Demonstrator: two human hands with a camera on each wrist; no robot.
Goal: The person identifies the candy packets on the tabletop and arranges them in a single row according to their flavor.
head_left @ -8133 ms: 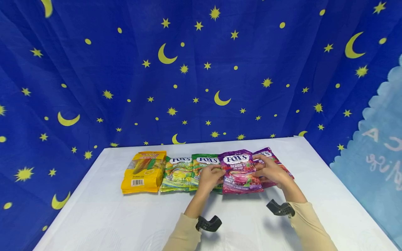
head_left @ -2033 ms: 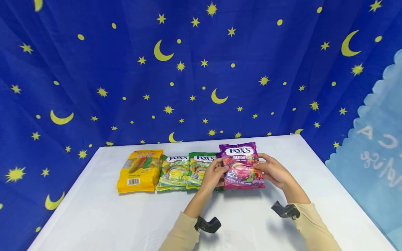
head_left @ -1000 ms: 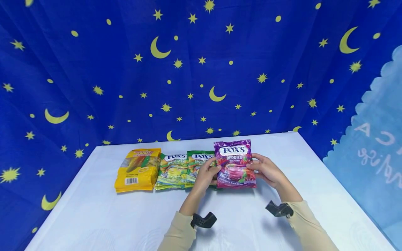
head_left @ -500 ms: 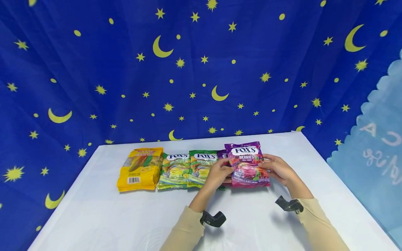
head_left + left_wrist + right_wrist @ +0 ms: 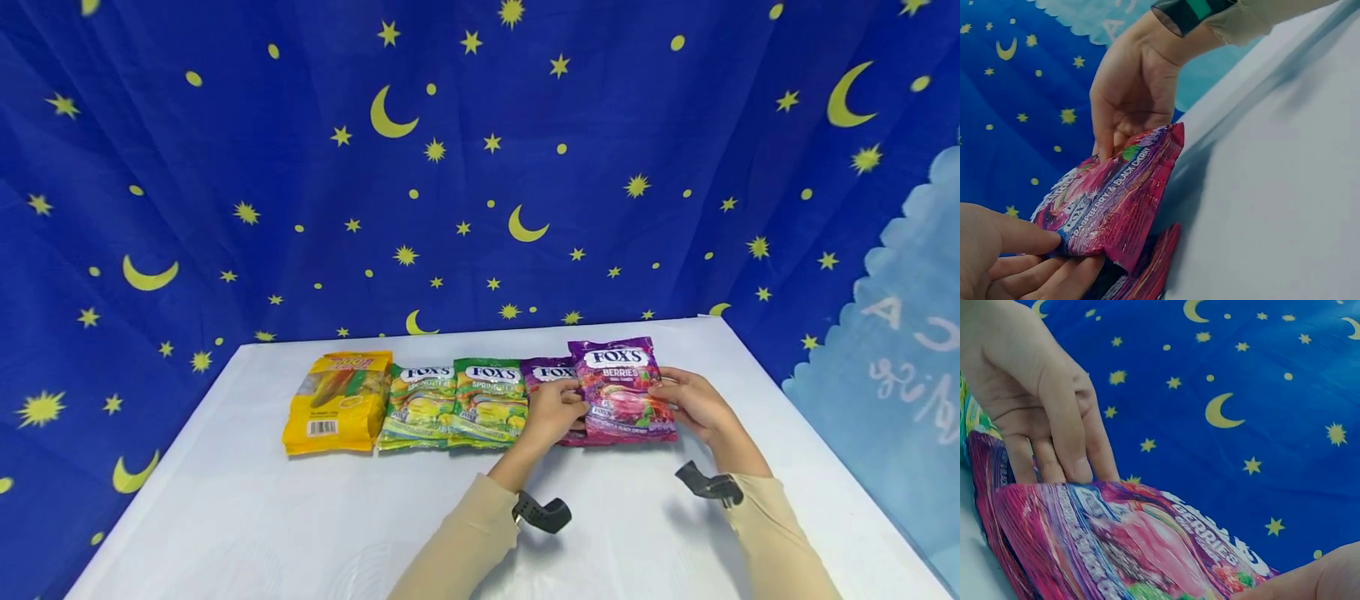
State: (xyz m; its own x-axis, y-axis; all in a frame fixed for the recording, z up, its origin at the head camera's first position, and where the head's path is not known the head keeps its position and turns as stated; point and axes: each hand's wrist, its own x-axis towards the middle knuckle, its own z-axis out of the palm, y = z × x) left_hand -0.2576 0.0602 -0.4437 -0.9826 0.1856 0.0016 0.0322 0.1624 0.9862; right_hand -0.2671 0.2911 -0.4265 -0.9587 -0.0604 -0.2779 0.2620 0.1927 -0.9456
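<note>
A purple Fox's Berries candy bag (image 5: 621, 392) is held between both hands at the right end of a row of bags. My left hand (image 5: 553, 412) pinches its left edge, thumb in front and fingers behind, as the left wrist view shows. My right hand (image 5: 697, 404) grips the right edge with the thumb on the front. Behind and to the left lies a second purple Fox's bag (image 5: 547, 372), partly hidden by the held bag and my left hand. In the right wrist view the held bag (image 5: 1147, 544) stands raised over the other purple one (image 5: 991, 494).
Two green Fox's Spring Tea bags (image 5: 490, 404) (image 5: 420, 408) lie side by side left of the purple ones. A yellow candy bag (image 5: 339, 404) ends the row at the left. All rest on a white table (image 5: 300, 525) before a blue star-patterned cloth (image 5: 465, 183).
Both hands have carried the purple bag to the right over the last second. More of the second purple bag and of the right-hand green bag now shows.
</note>
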